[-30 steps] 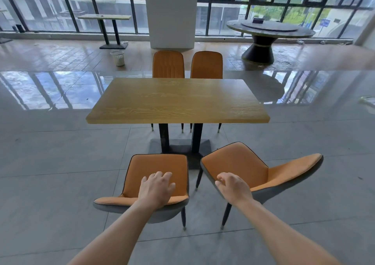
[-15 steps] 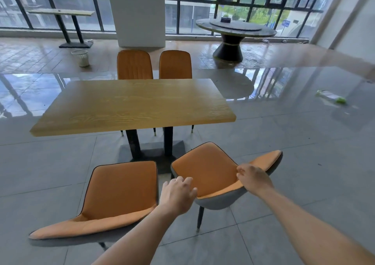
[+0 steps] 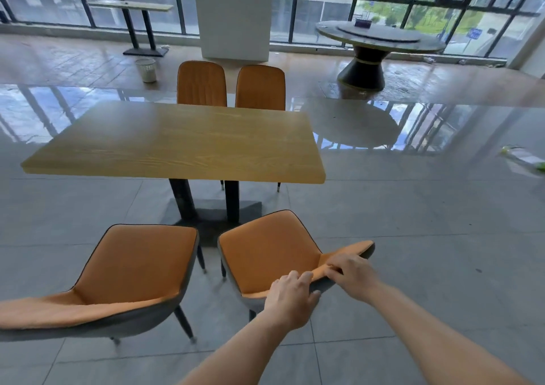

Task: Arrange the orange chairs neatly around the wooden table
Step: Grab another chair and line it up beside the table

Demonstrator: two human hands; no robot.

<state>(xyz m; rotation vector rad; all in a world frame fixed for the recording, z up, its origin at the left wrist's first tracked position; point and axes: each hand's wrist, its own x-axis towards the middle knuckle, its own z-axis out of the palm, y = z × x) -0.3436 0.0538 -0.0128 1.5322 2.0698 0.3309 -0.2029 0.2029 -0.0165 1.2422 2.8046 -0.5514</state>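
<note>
The wooden table [image 3: 177, 140] stands in the middle on a black base. Two orange chairs [image 3: 202, 84] [image 3: 261, 88] sit tucked side by side at its far edge. On the near side, the near left chair [image 3: 138, 262] faces the table squarely. The near right chair [image 3: 269, 252] is turned at an angle, its backrest pointing to the right. My left hand [image 3: 290, 297] grips the top edge of that chair's backrest. My right hand [image 3: 352, 274] holds the same backrest edge a little further right.
A white pillar [image 3: 234, 16] stands behind the table. A small white bin [image 3: 145, 69] and a high side table [image 3: 132, 5] are at the back left. A round dark table [image 3: 374, 38] is back right. Litter [image 3: 522, 159] lies on the floor at right.
My left hand left the left chair and moved over to the right chair's backrest. My right hand shifted along that backrest. The view swung right, then back a little.
</note>
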